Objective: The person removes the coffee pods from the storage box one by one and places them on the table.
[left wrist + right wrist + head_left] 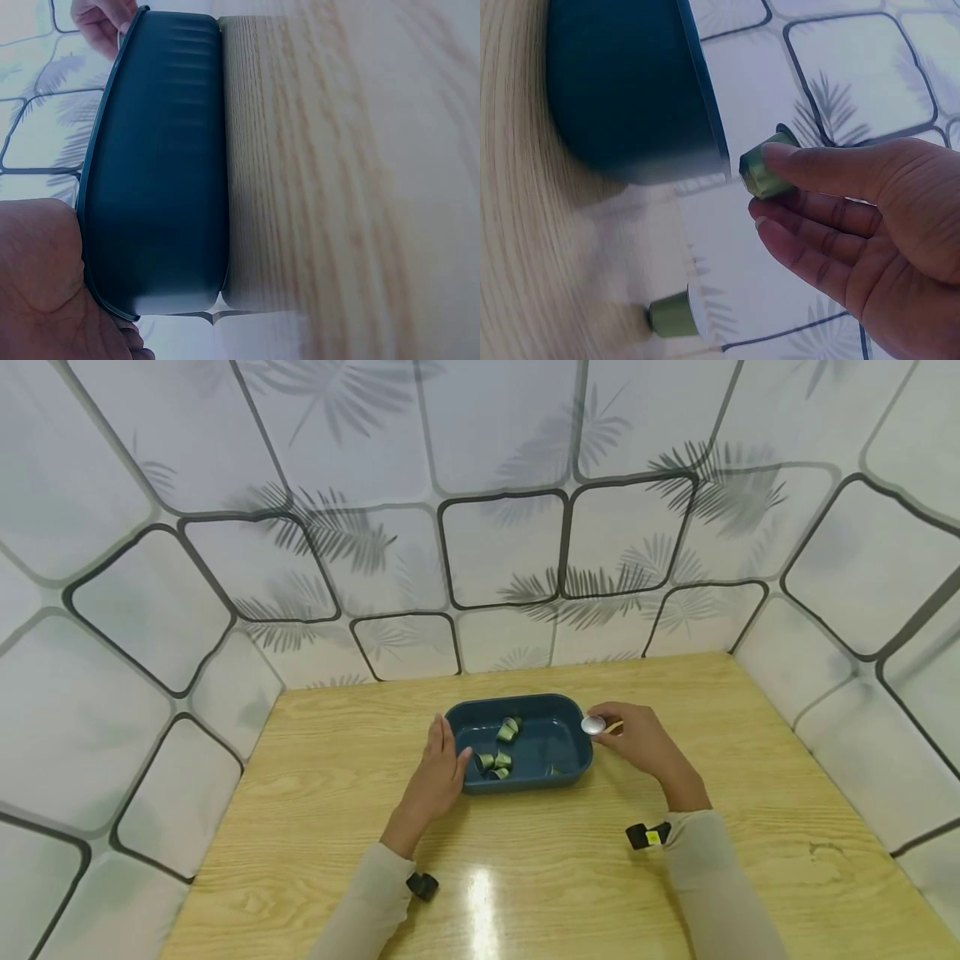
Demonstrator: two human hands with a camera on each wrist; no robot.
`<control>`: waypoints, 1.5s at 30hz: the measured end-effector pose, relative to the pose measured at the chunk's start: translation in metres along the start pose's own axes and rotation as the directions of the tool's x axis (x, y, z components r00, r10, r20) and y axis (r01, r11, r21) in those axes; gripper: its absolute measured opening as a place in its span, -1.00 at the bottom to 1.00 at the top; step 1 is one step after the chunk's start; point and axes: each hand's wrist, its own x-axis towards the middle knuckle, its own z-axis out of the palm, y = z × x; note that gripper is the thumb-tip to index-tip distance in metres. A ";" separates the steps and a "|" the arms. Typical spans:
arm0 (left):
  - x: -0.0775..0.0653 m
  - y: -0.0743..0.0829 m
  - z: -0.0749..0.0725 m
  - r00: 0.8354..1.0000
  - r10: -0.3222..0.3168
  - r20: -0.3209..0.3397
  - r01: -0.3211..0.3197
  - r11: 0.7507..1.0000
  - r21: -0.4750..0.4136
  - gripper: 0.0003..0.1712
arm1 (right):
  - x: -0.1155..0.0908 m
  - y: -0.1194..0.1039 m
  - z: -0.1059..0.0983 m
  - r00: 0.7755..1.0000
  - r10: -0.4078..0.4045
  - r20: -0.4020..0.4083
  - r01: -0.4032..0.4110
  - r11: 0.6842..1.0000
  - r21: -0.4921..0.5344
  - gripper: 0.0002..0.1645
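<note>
My right hand (637,739) pinches a small green coffee capsule (769,163) between thumb and fingers, just off the right end of a dark blue basin (551,752). In the right wrist view its narrow end points down. A second green capsule (673,315) stands lid up on the table below that hand. My left hand (438,772) holds the basin's left end, thumb over the rim and fingers along the outside. Several green capsules (508,730) lie in the basin's left half. A silver lid (593,725) faces up at my right fingertips in the head view.
The basin stands on a light wooden table (540,868), toward its far side. Patterned panels (502,560) with grey leaf prints rise behind and on both sides. A black wrist camera (648,836) sits at the right sleeve, another (423,886) at the left.
</note>
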 end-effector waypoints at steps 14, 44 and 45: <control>0.000 0.000 0.001 1.000 -0.008 0.011 0.008 1.000 0.010 -0.16 | -0.007 0.028 -0.013 0.999 0.029 -0.035 -0.028 1.000 0.005 -0.62; 0.001 -0.002 0.003 1.000 -0.002 -0.006 0.002 1.000 0.002 -0.16 | -0.019 0.061 -0.034 0.985 0.165 -0.056 -0.168 0.985 -0.049 -0.58; 0.001 -0.001 0.003 1.000 -0.003 -0.005 0.003 1.000 0.004 -0.16 | -0.019 0.061 -0.034 0.985 0.164 -0.056 -0.167 0.984 -0.056 -0.58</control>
